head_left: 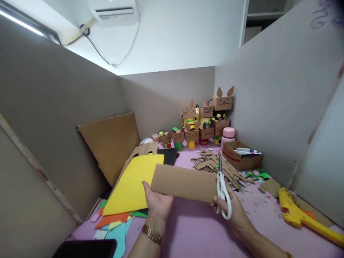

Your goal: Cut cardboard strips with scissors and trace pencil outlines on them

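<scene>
My left hand (157, 202) grips the left end of a long brown cardboard strip (184, 182), held flat above the pink table (193, 229). A gold watch band is on that wrist. My right hand (232, 213) is closed on white-handled scissors (221, 186), fingers through the loops. The blades point away from me along the strip's right end, close together.
A yellow sheet (133, 186) lies on coloured paper at the left. Cardboard scraps (215, 165) are piled behind the strip. Cardboard animal figures (204, 122) stand at the back, beside a box of markers (242, 154). A yellow glue gun (303, 215) lies at the right. Grey partition walls enclose the table.
</scene>
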